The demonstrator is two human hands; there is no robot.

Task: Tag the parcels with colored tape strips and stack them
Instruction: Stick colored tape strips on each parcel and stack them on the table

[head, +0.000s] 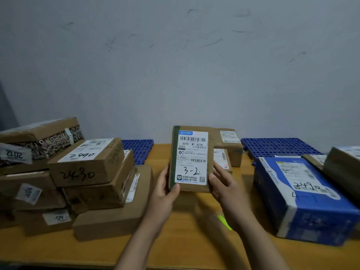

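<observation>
Wooden table (194,250) meets a scuffed grey wall. Left of the held parcel (191,158) sits a stack of cardboard parcels (87,172). The left hand (165,190) grips the parcel's lower left edge, thumb on the front, beside a dark green tape strip (174,156) running down that side. The parcel is upright above the table, label "3-2" facing the person. The right hand (224,184) clasps its right edge. Below and right lies a yellow-green strip (224,222); further right, a blue box (303,197). It looks tagged, so the person does best to lay it flat and square on a pile, releasing only once it rests.
</observation>
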